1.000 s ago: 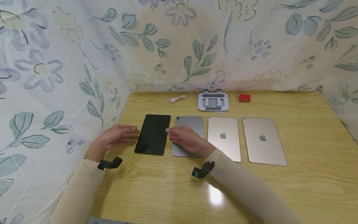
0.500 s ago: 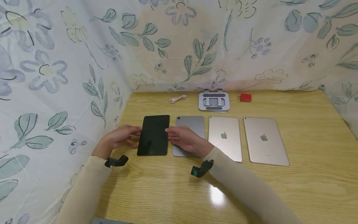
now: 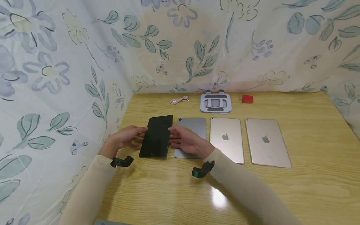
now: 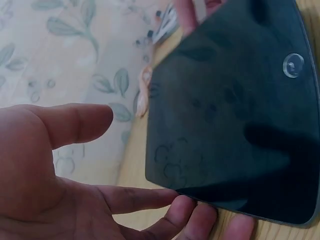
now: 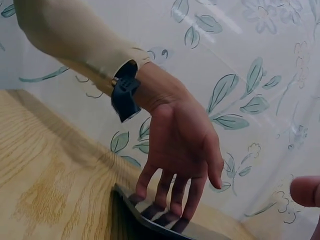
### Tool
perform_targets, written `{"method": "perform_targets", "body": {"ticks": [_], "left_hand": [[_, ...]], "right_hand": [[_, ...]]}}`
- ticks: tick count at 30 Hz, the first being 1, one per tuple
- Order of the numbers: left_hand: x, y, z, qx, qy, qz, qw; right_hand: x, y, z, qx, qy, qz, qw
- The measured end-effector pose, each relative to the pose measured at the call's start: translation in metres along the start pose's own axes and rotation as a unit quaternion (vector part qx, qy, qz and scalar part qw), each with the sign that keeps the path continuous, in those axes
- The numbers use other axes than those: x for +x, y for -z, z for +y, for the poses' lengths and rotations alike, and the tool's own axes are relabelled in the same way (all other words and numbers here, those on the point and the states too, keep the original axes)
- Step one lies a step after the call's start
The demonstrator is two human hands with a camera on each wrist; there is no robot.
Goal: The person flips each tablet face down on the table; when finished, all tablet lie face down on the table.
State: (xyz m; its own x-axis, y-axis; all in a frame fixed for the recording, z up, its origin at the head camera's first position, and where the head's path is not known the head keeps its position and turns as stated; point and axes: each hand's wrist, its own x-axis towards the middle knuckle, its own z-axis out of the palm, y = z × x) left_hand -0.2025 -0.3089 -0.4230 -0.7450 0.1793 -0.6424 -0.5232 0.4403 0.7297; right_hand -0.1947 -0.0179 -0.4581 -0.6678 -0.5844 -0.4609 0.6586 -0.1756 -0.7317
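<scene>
A tablet (image 3: 158, 136) with a dark screen and a round home button lies face up at the left end of a row, tilted with its right side raised. My left hand (image 3: 130, 136) is at its left edge. In the left wrist view, the left fingertips (image 4: 200, 220) touch along that edge while the thumb stands apart from the glass. On the other side, my right hand (image 3: 187, 139) reaches over a grey tablet (image 3: 198, 123), fingertips right at the dark tablet's right edge. The right thumb (image 5: 305, 191) shows at the right wrist view's border; its other fingers are hidden there.
Two gold tablets (image 3: 226, 147) (image 3: 267, 150) lie back up to the right. Behind the row are a coiled cable (image 3: 180, 100), a folded grey stand (image 3: 215, 102) and a red charger plug (image 3: 247, 99). A floral cloth (image 3: 157, 62) borders the wooden table (image 3: 168, 187) at back and left.
My left hand has moved right to the dark tablet's left edge. The tablet has shifted slightly and gone from flat to tilted, right side up. The right hand has stayed near its right edge.
</scene>
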Motion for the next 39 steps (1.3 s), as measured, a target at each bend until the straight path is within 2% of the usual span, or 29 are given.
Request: {"method": "perform_targets", "body": {"ticks": [3, 6, 10, 13, 16, 21, 26, 31, 36, 39], "left_hand": [[0.002, -0.006, 0.004, 0.013, -0.007, -0.006, 0.9999], [-0.002, -0.014, 0.012, 0.039, -0.017, 0.002, 0.9991], [-0.013, -0.032, 0.033, 0.072, -0.049, 0.004, 0.9962], [-0.020, -0.049, 0.051, 0.067, -0.082, -0.020, 0.9942], [-0.026, -0.065, 0.067, 0.054, -0.101, -0.046, 0.9924], [-0.034, -0.082, 0.083, 0.062, -0.105, -0.055, 0.9910], [-0.041, -0.086, 0.089, 0.075, -0.118, -0.050, 0.9889], [-0.053, -0.082, 0.094, 0.067, -0.137, -0.045, 0.9872], [-0.061, -0.070, 0.095, 0.073, -0.131, -0.031, 0.9882], [-0.062, -0.062, 0.092, 0.081, -0.127, -0.019, 0.9884]], "right_hand": [[-0.001, 0.001, -0.001, 0.032, -0.003, -0.019, 0.9993], [-0.002, 0.003, -0.003, 0.066, -0.002, -0.037, 0.9971], [-0.008, 0.003, -0.007, 0.088, 0.003, -0.041, 0.9953], [-0.014, 0.001, -0.009, 0.089, 0.008, -0.034, 0.9954], [-0.020, -0.002, -0.010, 0.087, 0.009, -0.025, 0.9959], [-0.032, -0.012, -0.012, 0.082, 0.014, -0.012, 0.9965], [-0.048, -0.025, -0.017, 0.063, 0.046, -0.018, 0.9968], [-0.060, -0.040, -0.025, 0.041, 0.084, -0.026, 0.9952], [-0.060, -0.057, -0.026, 0.032, 0.108, -0.042, 0.9927], [-0.055, -0.067, -0.025, 0.025, 0.108, -0.052, 0.9925]]}}
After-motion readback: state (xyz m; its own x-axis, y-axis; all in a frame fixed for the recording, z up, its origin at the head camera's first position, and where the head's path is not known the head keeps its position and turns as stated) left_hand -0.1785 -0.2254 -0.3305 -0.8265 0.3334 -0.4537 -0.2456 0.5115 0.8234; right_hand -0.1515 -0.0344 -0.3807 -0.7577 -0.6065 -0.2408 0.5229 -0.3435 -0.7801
